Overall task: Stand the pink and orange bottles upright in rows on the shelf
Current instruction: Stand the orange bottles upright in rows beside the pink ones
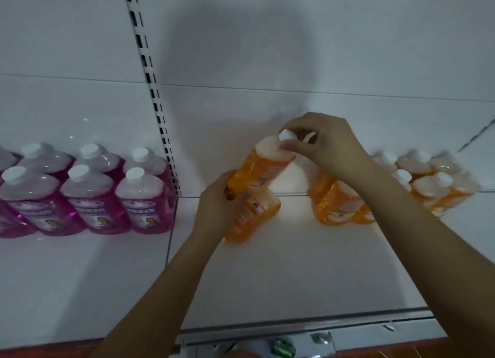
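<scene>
A person's two bare arms reach forward over a white metal shelf (281, 272) with a white back panel. The left hand (217, 210) wraps its grip around the lower body of a clear plastic bottle of orange liquid (261, 167), held tilted above the shelf with its top leaning to the right. The right hand (325, 146) pinches that bottle's round white cap (286, 135) between thumb and fingertips. Just below, partly hidden by the left hand, a second orange bottle (254, 213) rests on the shelf. To the right, behind the right forearm, a blurred cluster of more orange bottles with white caps (428, 186) sits near the back panel. On the left, beyond a slotted upright rail (160, 116), pink bottles with white caps (88, 194) stand upright in two neat rows.
</scene>
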A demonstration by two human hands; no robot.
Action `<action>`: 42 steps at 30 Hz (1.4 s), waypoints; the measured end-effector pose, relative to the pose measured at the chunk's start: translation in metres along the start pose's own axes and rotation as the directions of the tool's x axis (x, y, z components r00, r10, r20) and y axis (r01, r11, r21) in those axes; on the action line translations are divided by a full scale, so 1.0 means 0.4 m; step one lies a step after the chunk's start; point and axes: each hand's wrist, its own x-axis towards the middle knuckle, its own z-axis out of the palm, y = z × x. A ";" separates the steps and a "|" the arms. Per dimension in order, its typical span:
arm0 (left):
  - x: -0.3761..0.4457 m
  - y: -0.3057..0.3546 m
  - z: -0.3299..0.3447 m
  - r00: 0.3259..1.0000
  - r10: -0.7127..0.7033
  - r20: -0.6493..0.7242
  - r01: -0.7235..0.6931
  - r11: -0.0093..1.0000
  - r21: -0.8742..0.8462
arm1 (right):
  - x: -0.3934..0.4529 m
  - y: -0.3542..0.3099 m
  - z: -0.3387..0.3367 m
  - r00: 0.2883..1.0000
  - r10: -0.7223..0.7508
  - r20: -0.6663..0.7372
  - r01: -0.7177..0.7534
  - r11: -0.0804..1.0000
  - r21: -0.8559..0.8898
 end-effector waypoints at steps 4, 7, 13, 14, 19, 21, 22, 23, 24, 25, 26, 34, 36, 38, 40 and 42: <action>0.028 0.036 0.081 0.991 0.048 0.124 -0.055 0.997 0.055 | -0.022 0.037 -0.047 1.000 0.016 -0.021 -0.018 0.993 -0.120; 0.074 0.062 0.145 0.973 0.113 0.201 -0.151 0.970 0.189 | -0.028 0.062 -0.065 1.000 0.012 -0.002 -0.012 0.965 -0.261; 0.139 0.085 0.233 0.970 0.095 0.225 -0.168 0.928 0.332 | -0.014 0.131 -0.038 0.999 0.048 0.021 -0.037 0.935 -0.352; 0.141 0.081 0.242 0.971 0.092 0.221 -0.167 0.923 0.348 | -0.012 0.143 -0.032 0.998 0.057 0.028 -0.042 0.929 -0.367; 0.146 0.055 0.277 0.978 0.100 0.185 -0.171 0.891 0.421 | -0.014 0.200 -0.009 0.997 0.072 0.036 -0.052 0.921 -0.386; 0.151 0.040 0.285 0.980 0.125 0.156 -0.185 0.864 0.468 | -0.016 0.215 -0.003 0.998 0.064 0.029 -0.048 0.923 -0.382; 0.153 0.035 0.290 0.980 0.131 0.151 -0.190 0.843 0.503 | -0.018 0.220 0.002 0.998 0.056 0.040 -0.037 0.927 -0.374; 0.152 0.027 0.296 0.980 0.132 0.147 -0.191 0.824 0.534 | -0.019 0.222 0.007 0.997 0.046 0.062 -0.021 0.934 -0.357; 0.151 0.022 0.301 0.982 0.130 0.140 -0.186 0.814 0.550 | -0.021 0.224 0.013 0.996 0.036 0.087 -0.005 0.943 -0.332; 0.152 0.016 0.305 0.982 0.136 0.131 -0.186 0.814 0.551 | -0.021 0.224 0.018 0.994 0.029 0.106 0.006 0.950 -0.312; 0.154 0.010 0.306 0.982 0.143 0.124 -0.188 0.816 0.547 | -0.021 0.224 0.022 0.993 0.026 0.114 0.010 0.953 -0.302; 0.120 -0.009 0.259 0.954 0.228 0.193 -0.296 0.809 0.507 | -0.014 0.229 0.034 0.998 -0.021 0.062 0.043 0.927 -0.373; 0.073 -0.011 0.213 0.963 0.224 0.151 -0.270 0.823 0.500 | -0.010 0.213 0.038 0.995 -0.086 -0.042 0.063 0.917 -0.394; 0.016 -0.028 0.152 0.973 0.225 0.047 -0.219 0.841 0.494 | -0.004 0.186 0.046 0.965 -0.212 -0.155 0.136 0.908 -0.395; -0.045 -0.073 0.098 0.976 0.217 -0.017 -0.178 0.840 0.513 | -0.001 0.150 0.064 0.928 -0.318 -0.194 0.232 0.901 -0.366; -0.106 -0.116 0.056 0.995 0.095 -0.037 -0.066 0.876 0.477 | 0.000 0.121 0.098 0.914 -0.391 -0.107 0.342 0.885 -0.317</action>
